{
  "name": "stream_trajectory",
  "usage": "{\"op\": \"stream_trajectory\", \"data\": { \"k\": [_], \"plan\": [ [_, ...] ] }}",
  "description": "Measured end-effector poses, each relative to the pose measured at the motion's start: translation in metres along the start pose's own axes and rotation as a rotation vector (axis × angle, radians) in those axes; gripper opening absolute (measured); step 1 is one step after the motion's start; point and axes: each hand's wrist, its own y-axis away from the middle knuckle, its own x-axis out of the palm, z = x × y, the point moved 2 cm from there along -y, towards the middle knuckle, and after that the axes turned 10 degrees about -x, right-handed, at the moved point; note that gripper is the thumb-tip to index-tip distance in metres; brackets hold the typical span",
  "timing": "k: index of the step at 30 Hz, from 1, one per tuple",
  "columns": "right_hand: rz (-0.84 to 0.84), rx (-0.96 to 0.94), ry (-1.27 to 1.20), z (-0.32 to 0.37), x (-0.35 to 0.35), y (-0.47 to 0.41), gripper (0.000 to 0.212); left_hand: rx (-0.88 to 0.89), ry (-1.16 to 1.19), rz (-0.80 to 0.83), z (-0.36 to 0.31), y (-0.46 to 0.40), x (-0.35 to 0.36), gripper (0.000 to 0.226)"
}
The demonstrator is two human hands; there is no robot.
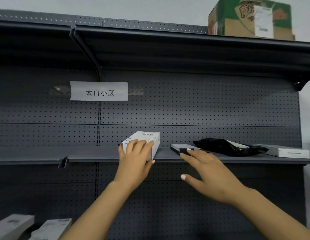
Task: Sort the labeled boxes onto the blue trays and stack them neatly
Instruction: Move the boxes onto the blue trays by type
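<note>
**Shelf stock, middle tier: one white box in hand, flat items to the right**

1. White labeled box (142, 143). It stands on the middle shelf (98, 155) at its front edge, roughly halfway along the visible length, with a printed barcode label on its top face. The left hand (135, 159) grips it from the front: fingers curl over the top and near end, thumb on the left side.

2. Right hand (207, 172). Spread, fingers straight and apart, holding nothing. Its fingertips (188, 150) reach the near end of the dark flat box; whether they touch it cannot be told.

3. Dark flat box (182, 147). It lies flat on the same shelf, just right of the white labeled box and apart from it, near the front edge.

4. Black plastic pouch (226, 147). It lies on the shelf to the right of the dark flat box, its left end just behind that box.

5. Grey flat box (285, 150). It lies at the right end of the shelf, its left end touching or overlapping the pouch.

6. Paper sign (99, 91). Taped to the perforated back panel (202, 108) above the shelf, bearing four printed characters.

7. Cardboard carton (249, 18). Green and brown, on the top shelf (150, 47) near its right end.

8. Two pale boxes (12, 226), lower left corner, on a lower level; details blurred.
</note>
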Motion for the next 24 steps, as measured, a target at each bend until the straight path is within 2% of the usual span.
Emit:
{"op": "stream_trajectory", "data": {
  "k": [4,8,19,24],
  "plan": [
    [-0.009,0.020,-0.007,-0.013,0.006,-0.004,0.066,0.037,0.059,-0.115,-0.012,0.008,0.005,0.065],
    [-0.027,0.032,-0.015,-0.024,0.012,-0.010,0.066,0.052,0.032,-0.156,-0.029,0.005,0.006,0.061],
    [-0.033,0.093,-0.085,-0.039,0.034,-0.050,0.071,-0.006,0.057,-0.123,-0.033,0.001,0.013,0.058],
    [-0.135,0.097,-0.061,-0.034,0.039,-0.051,0.065,-0.019,0.075,-0.102,-0.033,0.002,0.014,0.057]
  ]
}}
